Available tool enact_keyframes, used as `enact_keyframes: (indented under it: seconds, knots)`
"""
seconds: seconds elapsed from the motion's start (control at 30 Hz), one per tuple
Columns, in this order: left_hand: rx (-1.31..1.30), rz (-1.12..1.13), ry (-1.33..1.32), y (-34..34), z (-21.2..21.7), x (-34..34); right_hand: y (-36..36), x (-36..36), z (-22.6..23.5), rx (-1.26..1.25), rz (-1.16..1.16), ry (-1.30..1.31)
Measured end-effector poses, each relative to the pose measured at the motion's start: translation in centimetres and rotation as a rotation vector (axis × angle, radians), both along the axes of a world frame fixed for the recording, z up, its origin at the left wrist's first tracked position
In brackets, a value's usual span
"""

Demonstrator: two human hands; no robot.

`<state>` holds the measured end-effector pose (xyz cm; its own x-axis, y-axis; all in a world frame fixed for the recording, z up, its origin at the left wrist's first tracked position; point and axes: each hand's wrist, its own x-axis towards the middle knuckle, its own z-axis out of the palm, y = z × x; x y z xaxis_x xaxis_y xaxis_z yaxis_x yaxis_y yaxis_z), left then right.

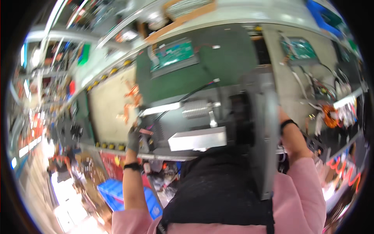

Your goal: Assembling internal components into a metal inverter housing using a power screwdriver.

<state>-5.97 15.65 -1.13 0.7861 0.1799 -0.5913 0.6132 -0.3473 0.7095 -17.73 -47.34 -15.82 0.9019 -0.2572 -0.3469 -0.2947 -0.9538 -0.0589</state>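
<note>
Dark-grey metal housing (168, 126) on the counter (230, 50), between our two hands.
Our grey-gloved left hand (133, 141) is at the housing's left end, near the bent copper-coloured strips (126, 113); blur means we cannot tell how far open it is or whether it grips anything. Our right hand (283, 115) is mostly hidden behind the tall, flat dark-grey panel (265, 136), so its hold cannot be told either. For good handling, we would support both ends evenly, spare the thin strips any load, and guard the silver ribbed cylinder (195, 109), silver-white rectangular block (198, 139) and thin black cable (194, 91) from knocks.
</note>
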Motion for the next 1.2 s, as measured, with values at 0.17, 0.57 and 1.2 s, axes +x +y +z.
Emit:
enact_keyframes:
  seconds: [0.17,0.57,1.2]
  knots:
    - [0.503,-0.335,-0.313,-0.2,1.6,0.6,-0.3,-5.8,2.1,0.340,-0.261,-0.291]
    - [-0.229,-0.487,-0.521,0.3,0.7,7.3,23.8,-17.6,22.7,1.017,-0.648,-0.212]
    - [-0.170,-0.666,-0.610,1.7,-0.4,8.2,52.7,11.7,10.5,1.520,-0.868,-0.630]
